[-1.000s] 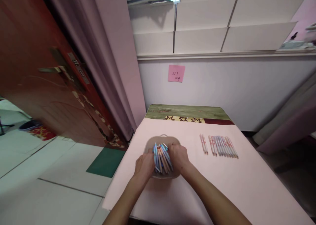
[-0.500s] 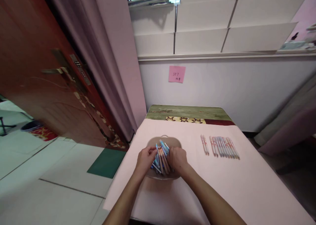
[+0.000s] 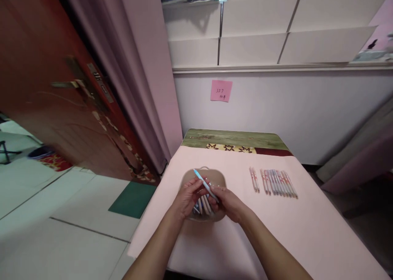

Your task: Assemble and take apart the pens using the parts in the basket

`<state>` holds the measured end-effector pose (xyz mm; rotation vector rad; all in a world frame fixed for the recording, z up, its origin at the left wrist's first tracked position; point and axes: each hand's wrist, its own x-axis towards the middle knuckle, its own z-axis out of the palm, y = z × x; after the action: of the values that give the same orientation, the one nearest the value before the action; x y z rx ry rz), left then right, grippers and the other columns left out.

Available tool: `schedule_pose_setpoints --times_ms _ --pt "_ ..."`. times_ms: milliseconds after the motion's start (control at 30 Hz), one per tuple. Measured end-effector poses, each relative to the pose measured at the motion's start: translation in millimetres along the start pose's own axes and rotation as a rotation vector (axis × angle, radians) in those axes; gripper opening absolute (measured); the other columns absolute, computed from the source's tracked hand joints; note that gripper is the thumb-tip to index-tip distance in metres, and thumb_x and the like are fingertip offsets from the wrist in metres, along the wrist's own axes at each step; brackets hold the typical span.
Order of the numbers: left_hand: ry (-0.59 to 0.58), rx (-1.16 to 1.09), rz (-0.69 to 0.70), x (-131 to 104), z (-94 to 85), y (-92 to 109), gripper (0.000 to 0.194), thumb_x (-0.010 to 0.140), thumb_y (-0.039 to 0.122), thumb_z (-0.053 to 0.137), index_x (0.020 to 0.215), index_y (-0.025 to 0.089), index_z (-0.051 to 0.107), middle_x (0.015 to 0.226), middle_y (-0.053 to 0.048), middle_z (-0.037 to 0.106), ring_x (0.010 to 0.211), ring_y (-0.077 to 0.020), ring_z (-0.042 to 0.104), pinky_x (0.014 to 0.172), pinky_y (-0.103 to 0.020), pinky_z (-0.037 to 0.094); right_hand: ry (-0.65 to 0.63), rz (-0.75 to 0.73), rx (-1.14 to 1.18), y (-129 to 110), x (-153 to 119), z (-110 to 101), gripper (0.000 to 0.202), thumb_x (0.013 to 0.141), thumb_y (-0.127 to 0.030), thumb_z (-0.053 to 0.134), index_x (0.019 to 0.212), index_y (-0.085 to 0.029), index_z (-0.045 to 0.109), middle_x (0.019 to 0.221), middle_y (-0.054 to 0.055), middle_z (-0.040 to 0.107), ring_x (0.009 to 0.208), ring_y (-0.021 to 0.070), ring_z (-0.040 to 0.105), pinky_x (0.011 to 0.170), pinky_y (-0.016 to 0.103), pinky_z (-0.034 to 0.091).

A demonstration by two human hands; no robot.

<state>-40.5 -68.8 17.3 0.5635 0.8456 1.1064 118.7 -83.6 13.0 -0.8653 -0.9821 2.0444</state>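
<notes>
A light blue and white pen (image 3: pixel 202 181) is held slantwise above the basket, its blue end pointing up and left. My left hand (image 3: pixel 189 196) pinches it near the middle. The fingers of my right hand (image 3: pixel 225 200) close on its lower end. Beneath both hands sits a beige-brown basket (image 3: pixel 219 177) with a small loop handle at its far side. Several more pens (image 3: pixel 203 205) lie inside it, partly hidden by my fingers.
Right of the basket, a row of pens (image 3: pixel 279 183) lies side by side on the pink table cover (image 3: pixel 276 231), with a small separate group of pens (image 3: pixel 254 179) just left of it. A pink note (image 3: pixel 221 91) is stuck on the wall behind.
Both hands were down among the pens in the basket. They have come up and together, and now hold one light blue and white pen between them.
</notes>
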Motion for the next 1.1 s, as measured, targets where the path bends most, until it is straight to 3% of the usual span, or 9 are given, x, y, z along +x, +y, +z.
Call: schedule_pose_setpoints --times_ms 133,333,467,533,700,800,900,1033,1100 --pt "0.053 0.023 0.070 -2 4.3 -2 0.021 0.068 0.024 0.077 0.083 0.011 0.069 0.077 -0.006 0.071 0.066 -0.0126 0.065 0.062 -0.021 0.051 -0.003 0.089 0.101 7 2 3 0.046 0.074 -0.058 0.065 0.086 -0.013 0.065 0.059 -0.003 0.055 0.044 0.0059 0.042 0.044 0.019 0.029" --pt "0.139 0.067 0.164 -1 10.5 -3 0.024 0.066 0.027 0.078 0.079 0.011 0.067 0.069 -0.002 0.069 0.058 -0.0114 0.063 0.058 -0.022 0.049 0.266 -0.142 -0.227 10 6 7 0.046 0.057 -0.054 0.079 0.074 -0.015 0.060 0.060 -0.002 0.061 0.050 0.0090 0.050 0.049 0.021 0.038" --pt "0.158 0.153 0.188 1 14.8 -4 0.030 0.064 0.033 0.078 0.079 0.011 0.066 0.073 -0.005 0.070 0.061 -0.0142 0.064 0.060 -0.026 0.050 0.288 -0.101 -0.264 10 7 10 0.049 0.080 -0.065 0.050 0.081 -0.017 0.060 0.056 -0.003 0.056 0.044 0.0097 0.045 0.043 0.021 0.033" --pt "0.193 0.238 0.221 3 14.3 -5 0.032 0.065 0.037 0.075 0.080 0.011 0.065 0.075 -0.007 0.070 0.064 -0.0163 0.065 0.063 -0.028 0.051 0.284 -0.102 -0.354 8 6 8 0.052 0.087 -0.062 0.039 0.084 -0.016 0.063 0.054 -0.003 0.052 0.043 0.0094 0.042 0.043 0.021 0.031" --pt "0.347 0.417 0.349 8 -4.2 7 0.030 0.068 0.040 0.068 0.084 0.015 0.062 0.075 -0.003 0.068 0.066 -0.0146 0.063 0.069 -0.028 0.049 0.468 -0.161 -1.081 -3 -1 -6 0.030 0.089 -0.040 0.049 0.082 -0.019 0.069 0.069 0.002 0.065 0.068 0.0150 0.059 0.062 0.024 0.038" --pt "0.419 0.601 0.427 5 -17.9 19 0.022 0.066 0.035 0.070 0.077 0.018 0.062 0.065 0.002 0.063 0.061 -0.0133 0.057 0.065 -0.025 0.044 0.621 -0.126 -1.427 -14 -7 -10 0.018 0.085 -0.034 0.056 0.093 -0.028 0.070 0.089 0.001 0.069 0.081 0.0174 0.062 0.067 0.025 0.038" --pt "0.396 0.828 0.429 -3 -22.3 22 0.015 0.062 0.029 0.073 0.065 0.019 0.062 0.057 0.003 0.059 0.060 -0.0142 0.054 0.063 -0.025 0.038 0.655 -0.116 -1.606 -25 -9 -4 0.018 0.086 -0.030 0.056 0.098 -0.032 0.069 0.097 0.001 0.068 0.082 0.0170 0.063 0.066 0.025 0.038" --pt "0.328 1.521 0.347 -13 -17.6 17 0.010 0.072 0.030 0.064 0.068 0.021 0.062 0.063 0.000 0.063 0.067 -0.0185 0.058 0.064 -0.027 0.035 0.636 -0.116 -1.762 -36 -7 8 0.019 0.088 -0.024 0.053 0.096 -0.028 0.069 0.094 0.004 0.067 0.084 0.0193 0.063 0.070 0.029 0.038" --pt "0.271 1.744 0.254 -16 -15.2 13 0.010 0.076 0.032 0.059 0.074 0.022 0.064 0.073 -0.003 0.068 0.074 -0.0210 0.062 0.065 -0.027 0.036 0.638 -0.129 -1.803 -40 -6 10 0.017 0.089 -0.025 0.052 0.094 -0.025 0.069 0.091 0.006 0.067 0.085 0.0211 0.062 0.072 0.031 0.038"
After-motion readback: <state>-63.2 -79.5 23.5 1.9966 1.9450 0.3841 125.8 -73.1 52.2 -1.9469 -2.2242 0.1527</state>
